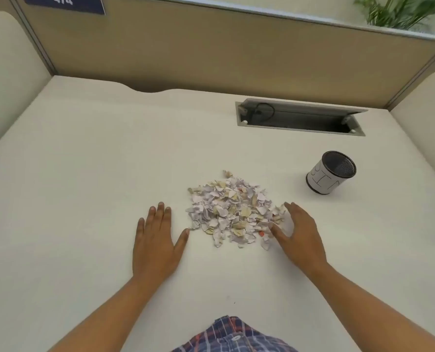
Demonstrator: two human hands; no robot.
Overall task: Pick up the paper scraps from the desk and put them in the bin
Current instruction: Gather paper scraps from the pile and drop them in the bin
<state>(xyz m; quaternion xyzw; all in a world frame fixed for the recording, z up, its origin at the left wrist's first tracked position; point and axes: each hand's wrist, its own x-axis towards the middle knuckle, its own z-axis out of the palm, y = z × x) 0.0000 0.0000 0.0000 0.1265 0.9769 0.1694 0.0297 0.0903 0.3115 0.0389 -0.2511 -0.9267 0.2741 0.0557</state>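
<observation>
A heap of small torn paper scraps (230, 209), white, lilac and yellowish, lies in the middle of the white desk (84, 174). My left hand (158, 237) rests flat on the desk just left of the heap, fingers spread, thumb tip at the heap's edge. On the heap's right side my right hand (300, 232) stands on its edge, open, with the thumb and fingers touching the outer scraps. The bin (330, 174), a small black mesh cup wrapped in white paper marked BIN, stands upright to the back right, apart from both hands.
An open cable tray slot (300, 118) with a raised lid is cut into the desk behind the bin. Beige partition walls (211, 47) close off the back and sides. A plant (404, 11) shows beyond the top right. My checked shirt (231, 336) is at the near edge.
</observation>
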